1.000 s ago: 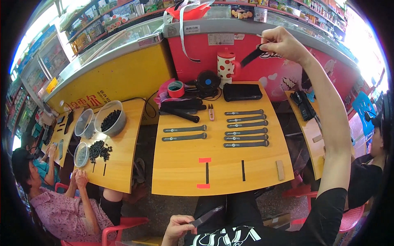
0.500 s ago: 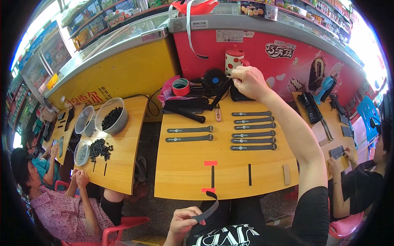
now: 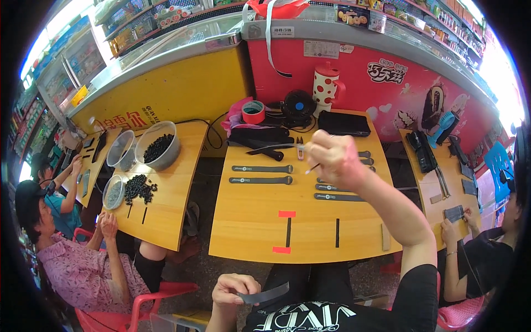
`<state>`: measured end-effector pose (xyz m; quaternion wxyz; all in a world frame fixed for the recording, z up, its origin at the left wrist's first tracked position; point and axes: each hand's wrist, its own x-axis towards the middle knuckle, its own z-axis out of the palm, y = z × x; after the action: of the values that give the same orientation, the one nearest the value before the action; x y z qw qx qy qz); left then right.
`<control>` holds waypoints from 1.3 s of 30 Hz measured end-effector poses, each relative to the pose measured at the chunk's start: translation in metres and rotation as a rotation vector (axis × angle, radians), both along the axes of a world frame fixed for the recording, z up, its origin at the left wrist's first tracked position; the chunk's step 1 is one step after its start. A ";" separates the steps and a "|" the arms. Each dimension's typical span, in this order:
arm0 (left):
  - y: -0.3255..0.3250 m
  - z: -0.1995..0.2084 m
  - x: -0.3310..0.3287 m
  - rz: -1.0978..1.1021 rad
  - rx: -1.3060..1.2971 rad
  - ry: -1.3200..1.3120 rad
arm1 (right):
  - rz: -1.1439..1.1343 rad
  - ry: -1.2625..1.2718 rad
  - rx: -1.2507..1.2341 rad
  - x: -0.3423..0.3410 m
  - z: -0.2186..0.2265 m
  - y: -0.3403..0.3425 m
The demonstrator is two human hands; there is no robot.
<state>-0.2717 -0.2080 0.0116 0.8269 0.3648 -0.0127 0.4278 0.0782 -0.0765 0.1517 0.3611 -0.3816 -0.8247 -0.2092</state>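
My left hand (image 3: 237, 289) pinches a dark strap (image 3: 266, 294) by one end, this side of the table (image 3: 243, 221); a slack pinch could drop it. My right hand (image 3: 333, 157), above the table, seemingly holds a thin strip (image 3: 274, 145) that could nudge laid-out straps (image 3: 337, 196)

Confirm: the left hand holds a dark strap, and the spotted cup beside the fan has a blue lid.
Not blue: the head view shows a red lid. The left hand holds a dark strap, and the spotted cup is beside the fan.
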 end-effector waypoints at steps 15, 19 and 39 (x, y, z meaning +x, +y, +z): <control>-0.003 0.001 0.011 -0.101 0.030 0.082 | 0.198 -0.531 -0.118 -0.022 -0.157 0.036; 0.006 -0.001 0.023 -0.130 0.037 0.090 | 0.216 -0.566 -0.051 -0.017 -0.163 0.037; 0.032 0.043 0.066 -0.119 0.138 0.102 | -0.506 0.793 -0.642 0.156 -0.130 -0.063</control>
<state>-0.2060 -0.1761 0.0544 0.8234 0.4406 -0.0217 0.3570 0.2341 -0.1398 0.0220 0.4475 -0.7073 -0.5313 0.1312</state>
